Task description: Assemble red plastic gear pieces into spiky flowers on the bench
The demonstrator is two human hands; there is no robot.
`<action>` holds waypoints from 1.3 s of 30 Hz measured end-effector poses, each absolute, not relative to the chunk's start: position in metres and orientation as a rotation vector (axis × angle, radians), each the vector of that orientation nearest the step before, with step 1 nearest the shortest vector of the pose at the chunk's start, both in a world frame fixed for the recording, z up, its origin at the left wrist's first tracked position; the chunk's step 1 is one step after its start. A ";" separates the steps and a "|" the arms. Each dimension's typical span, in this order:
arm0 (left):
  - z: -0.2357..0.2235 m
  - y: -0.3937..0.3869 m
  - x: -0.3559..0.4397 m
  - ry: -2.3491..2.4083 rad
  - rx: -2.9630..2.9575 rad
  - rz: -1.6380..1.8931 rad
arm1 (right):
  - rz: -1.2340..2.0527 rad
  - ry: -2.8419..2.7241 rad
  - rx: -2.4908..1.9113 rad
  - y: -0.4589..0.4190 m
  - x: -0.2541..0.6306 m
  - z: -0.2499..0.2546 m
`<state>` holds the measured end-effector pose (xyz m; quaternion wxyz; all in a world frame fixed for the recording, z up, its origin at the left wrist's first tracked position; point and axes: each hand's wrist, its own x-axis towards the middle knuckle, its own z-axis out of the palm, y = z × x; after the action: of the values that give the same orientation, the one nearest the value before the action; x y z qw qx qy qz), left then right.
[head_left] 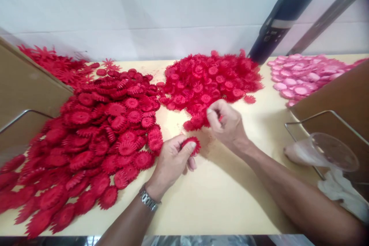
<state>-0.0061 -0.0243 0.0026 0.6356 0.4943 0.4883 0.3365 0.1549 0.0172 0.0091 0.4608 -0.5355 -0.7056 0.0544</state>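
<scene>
My left hand (pixel 174 155) pinches a red serrated flower disc (pixel 196 145) between thumb and fingers, above the pale tabletop (pixel 207 200). My right hand (pixel 226 123) is closed at the near edge of the middle pile of red frilled flower pieces (pixel 213 78). A bit of red shows at its curled fingers, but what they hold is mostly hidden. To the left spreads a large heap of darker red serrated discs (pixel 115 123), reaching close to my left wrist.
Red star-shaped pieces (pixel 54 67) lie at the back left beside a cardboard panel (pixel 31 73). Pink discs (pixel 302 78) sit at the back right. Another brown panel (pixel 337 103), a clear plastic cup (pixel 308 152) and white tissue (pixel 343 190) stand right. A dark blue device (pixel 285 11) leans behind.
</scene>
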 end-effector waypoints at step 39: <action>0.003 -0.023 -0.008 1.126 1.123 0.830 | 0.490 -1.619 -1.329 0.012 0.143 0.016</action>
<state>-0.0077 -0.0228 0.0028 0.6241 0.4891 0.4905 0.3616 0.1434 0.0124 0.0155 0.4755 -0.5435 -0.6621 0.2003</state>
